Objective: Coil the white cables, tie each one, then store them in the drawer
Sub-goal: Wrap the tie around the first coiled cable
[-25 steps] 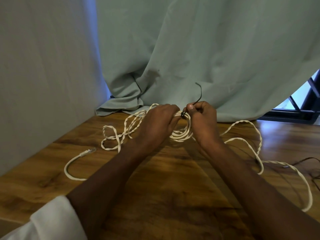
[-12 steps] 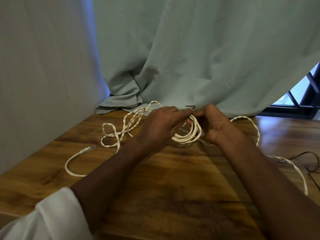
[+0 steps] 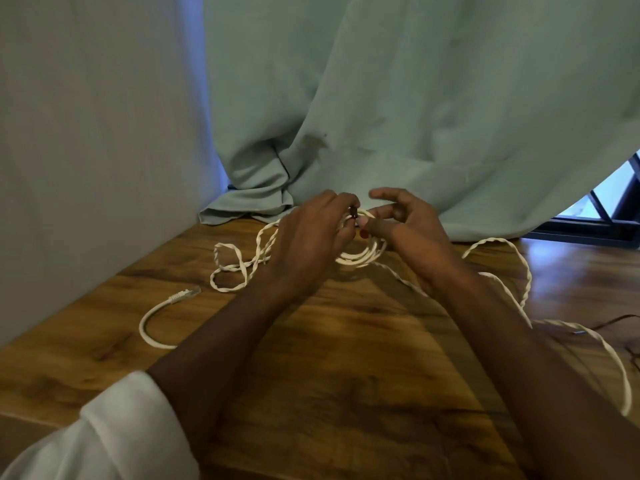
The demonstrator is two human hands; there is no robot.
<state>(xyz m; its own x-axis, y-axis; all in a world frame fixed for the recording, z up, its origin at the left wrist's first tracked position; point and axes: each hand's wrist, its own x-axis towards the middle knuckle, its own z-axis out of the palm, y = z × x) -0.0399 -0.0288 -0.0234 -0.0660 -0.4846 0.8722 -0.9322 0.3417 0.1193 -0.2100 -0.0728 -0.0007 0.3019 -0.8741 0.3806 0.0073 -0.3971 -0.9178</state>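
A coiled white cable (image 3: pixel 363 252) sits between my hands at the far middle of the wooden table (image 3: pixel 346 358). My left hand (image 3: pixel 308 237) grips the coil's top, where a small black tie (image 3: pixel 354 212) wraps the strands. My right hand (image 3: pixel 405 226) has its thumb pressed on the coil by the tie, with the other fingers spread apart. A twisted white cable (image 3: pixel 235 268) lies loose to the left, and another twisted length (image 3: pixel 523 271) trails right. A plain white cable with a clear plug (image 3: pixel 183 296) curves near the left edge. No drawer is in view.
A pale green curtain (image 3: pixel 415 116) hangs behind the table and bunches on its far edge. A grey wall (image 3: pixel 86 150) stands on the left. Thin dark wires (image 3: pixel 620 320) lie at the right edge. A window frame (image 3: pixel 602 216) shows at the far right.
The black tie's long free end that stood up above the coil is now wound tight on the coil. My right hand's fingers have opened while the thumb stays on the coil.
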